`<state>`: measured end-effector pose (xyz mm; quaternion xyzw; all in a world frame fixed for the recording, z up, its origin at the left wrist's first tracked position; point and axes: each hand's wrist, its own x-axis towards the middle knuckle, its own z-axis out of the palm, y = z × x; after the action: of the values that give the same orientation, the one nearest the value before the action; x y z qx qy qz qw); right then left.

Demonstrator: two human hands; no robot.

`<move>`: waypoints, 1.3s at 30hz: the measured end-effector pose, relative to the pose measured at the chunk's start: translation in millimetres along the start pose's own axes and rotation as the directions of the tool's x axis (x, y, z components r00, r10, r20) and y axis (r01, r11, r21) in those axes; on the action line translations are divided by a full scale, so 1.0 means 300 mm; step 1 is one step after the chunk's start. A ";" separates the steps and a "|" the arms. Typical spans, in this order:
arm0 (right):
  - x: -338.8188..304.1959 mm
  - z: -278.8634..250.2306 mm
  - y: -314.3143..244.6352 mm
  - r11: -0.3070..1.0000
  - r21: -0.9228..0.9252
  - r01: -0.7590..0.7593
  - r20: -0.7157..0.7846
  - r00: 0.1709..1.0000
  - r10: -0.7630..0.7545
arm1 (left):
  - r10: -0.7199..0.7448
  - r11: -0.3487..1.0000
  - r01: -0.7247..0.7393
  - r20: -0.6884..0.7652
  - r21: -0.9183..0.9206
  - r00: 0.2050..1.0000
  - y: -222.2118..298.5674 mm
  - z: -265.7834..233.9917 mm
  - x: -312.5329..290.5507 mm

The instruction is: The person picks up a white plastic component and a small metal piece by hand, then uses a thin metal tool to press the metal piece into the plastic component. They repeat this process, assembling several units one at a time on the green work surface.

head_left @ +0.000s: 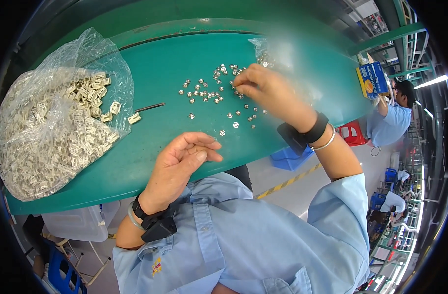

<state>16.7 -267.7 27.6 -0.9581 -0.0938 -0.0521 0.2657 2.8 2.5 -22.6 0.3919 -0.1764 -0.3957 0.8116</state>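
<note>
Small round silver metal parts (202, 93) lie scattered over the green table. Above their right side is my right hand (270, 90), thumb and forefinger brought together in a pinch; whatever is between the tips is too small to make out. My left hand (177, 159) is held over the table's near edge, its fingers curled and the thumb pressed against them, hiding anything inside. A single silver part (222, 133) lies close to its fingertips. To the left, a large clear plastic bag (52, 112) is full of cream-coloured small plastic pieces (94, 90).
One loose cream piece (134, 118) and a thin dark rod (150, 107) lie beside the bag. A second clear bag (263, 56) stands behind my right hand, partly blurred. Below the table are a blue bin (292, 158) and a translucent box (74, 223). Another person (390, 120) is at the right.
</note>
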 end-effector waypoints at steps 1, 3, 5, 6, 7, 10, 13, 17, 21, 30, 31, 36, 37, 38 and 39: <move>0.004 0.012 0.000 0.999 -0.020 0.047 0.014 0.999 -0.047 | 0.000 1.000 0.000 -0.001 -0.002 1.000 0.000 0.000 0.000; 0.009 0.032 -0.014 0.996 -0.045 0.071 0.027 0.997 -0.070 | 0.000 1.000 0.000 -0.001 -0.007 1.000 0.000 -0.001 0.000; 0.014 0.050 -0.028 0.988 -0.098 0.118 0.052 0.992 -0.113 | 0.000 1.000 0.000 0.001 -0.007 1.000 -0.001 -0.003 0.000; 0.018 0.057 -0.030 0.988 -0.097 0.119 0.053 0.992 -0.114 | 0.001 1.000 -0.001 0.003 -0.007 1.000 -0.002 -0.003 0.000; 0.022 0.064 -0.031 0.986 -0.109 0.128 0.061 0.991 -0.122 | 0.002 1.000 -0.002 0.005 -0.008 1.000 -0.002 -0.003 0.000; 0.024 0.072 -0.031 0.980 -0.133 0.145 0.077 0.988 -0.136 | 0.003 1.000 -0.003 0.011 -0.009 1.000 0.003 0.001 0.000; 0.022 0.055 -0.036 0.993 -0.100 0.063 0.094 0.994 -0.054 | 0.006 1.000 -0.006 0.015 -0.009 1.000 0.003 -0.001 0.000; 0.009 0.022 -0.025 0.983 -0.165 0.078 0.121 0.991 -0.058 | 0.008 1.000 -0.008 0.019 -0.004 1.000 -0.001 -0.004 0.002; 0.009 0.000 -0.034 0.967 -0.243 0.071 0.221 0.975 -0.016 | 0.001 1.000 -0.001 0.004 0.000 1.000 0.001 -0.001 0.000; 0.034 0.064 -0.086 0.951 -0.223 0.215 0.108 0.975 -0.195 | -0.011 1.000 0.011 -0.021 -0.011 1.000 0.000 0.005 0.001; 0.037 0.068 -0.087 0.949 -0.222 0.223 0.122 0.972 -0.199 | -0.009 1.000 0.008 -0.022 -0.015 1.000 0.000 0.005 -0.001; 0.030 0.053 -0.106 0.961 -0.204 0.188 0.185 0.971 -0.150 | -0.010 1.000 0.009 -0.021 -0.022 1.000 0.004 0.006 -0.007; 0.024 0.049 -0.112 0.967 -0.196 0.162 0.202 0.972 -0.122 | -0.014 1.000 0.014 -0.012 -0.007 1.000 0.004 0.006 -0.008; 0.015 0.048 -0.116 0.968 -0.192 0.163 0.203 0.971 -0.124 | -0.019 1.000 0.019 -0.003 0.008 1.000 0.004 0.007 -0.009; 0.003 0.048 -0.121 0.958 -0.210 0.194 0.210 0.966 -0.149 | -0.024 0.999 0.024 0.005 0.024 1.000 0.005 0.007 -0.012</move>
<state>10.9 -229.7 33.5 -0.9710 -0.1953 0.0071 0.1376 0.1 4.8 -20.1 0.4025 -0.1787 -0.4044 0.8016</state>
